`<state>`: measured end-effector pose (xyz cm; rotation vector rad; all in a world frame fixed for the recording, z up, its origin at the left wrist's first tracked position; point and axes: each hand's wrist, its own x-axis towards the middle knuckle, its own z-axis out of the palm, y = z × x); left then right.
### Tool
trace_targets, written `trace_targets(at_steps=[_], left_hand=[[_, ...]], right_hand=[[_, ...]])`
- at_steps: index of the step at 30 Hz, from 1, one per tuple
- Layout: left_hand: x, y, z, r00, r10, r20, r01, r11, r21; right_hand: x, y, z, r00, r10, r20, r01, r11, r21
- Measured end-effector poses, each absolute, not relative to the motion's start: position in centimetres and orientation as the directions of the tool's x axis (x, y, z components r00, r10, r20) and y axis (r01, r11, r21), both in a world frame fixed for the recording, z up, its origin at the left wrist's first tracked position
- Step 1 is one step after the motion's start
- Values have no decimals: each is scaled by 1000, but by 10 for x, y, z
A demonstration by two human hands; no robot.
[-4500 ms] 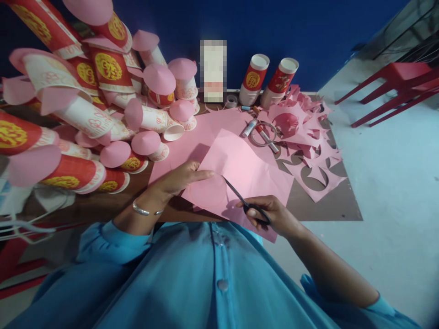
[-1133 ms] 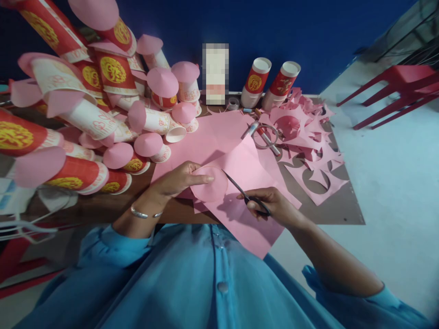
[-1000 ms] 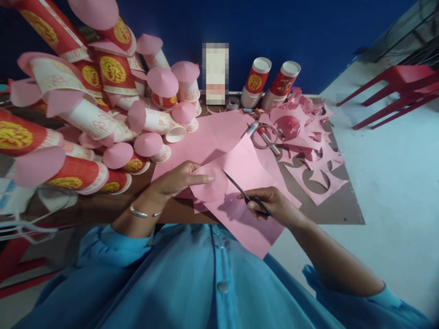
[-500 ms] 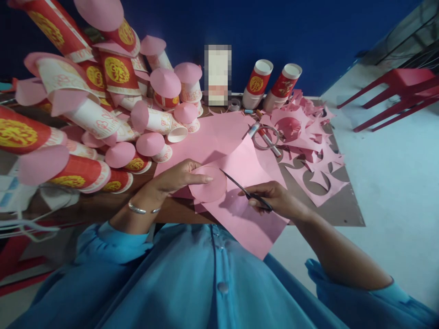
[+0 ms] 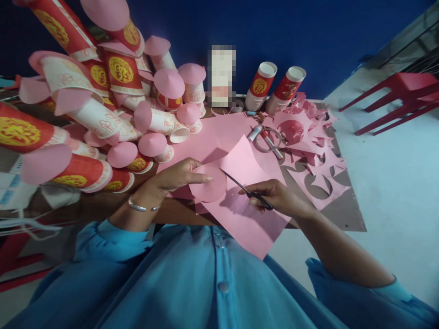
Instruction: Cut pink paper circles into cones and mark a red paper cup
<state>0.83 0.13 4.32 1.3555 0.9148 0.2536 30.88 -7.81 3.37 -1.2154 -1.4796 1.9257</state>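
at the bench's near edge, left hand (image 5: 178,176) pinches the pink paper circle (image 5: 209,184) while right hand (image 5: 274,197), gripping scissors (image 5: 245,189), points blades toward ten o'clock.

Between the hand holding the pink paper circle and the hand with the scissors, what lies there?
In the head view, the scissors' thin black blades span the gap from the right hand toward the pink circle pinched by the left hand, over the pink sheet.

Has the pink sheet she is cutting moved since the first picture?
Yes. The pink sheet has turned: against the table edge, its lower corner now hangs further over her lap, and a round flap sits under her left hand.
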Motion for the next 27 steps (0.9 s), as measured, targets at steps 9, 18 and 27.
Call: trace_targets(at_steps=[9,18,27], left_hand=[[6,6,42,660,620,-425,377,216,901],[4,10,49,666,612,-426,415,171,894],[1,12,49,676,599,-430,436,146,888]], right_hand=[[307,-69,36,-527,752,-396,165,-366,-916],[310,-63,37,-561,734,-383,199,-330,-923],[310,-46,43,-613,693,-380,268,-270,-925]])
